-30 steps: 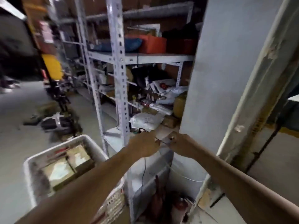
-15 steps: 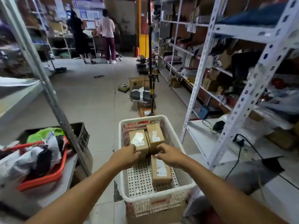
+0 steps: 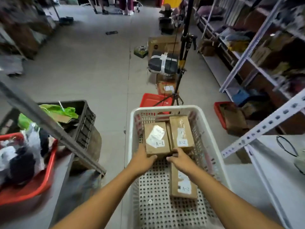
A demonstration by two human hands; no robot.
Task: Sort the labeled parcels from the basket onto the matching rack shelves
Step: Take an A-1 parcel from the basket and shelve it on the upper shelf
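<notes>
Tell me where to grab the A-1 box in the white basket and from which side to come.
Grip the A-1 box by its two long side faces near the near end, coming from above and the person's side. It lies flat, its right edge tight against the A-2 box, so the left hand and right hand already at its near corners suit best.

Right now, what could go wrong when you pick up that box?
Both hands, left hand and right hand, hold only the near edge of the A-1 box, so it might tip and drop. It touches the A-2 box beside it, which may get dragged along. The two labels look alike, so mis-shelving is possible.
</notes>
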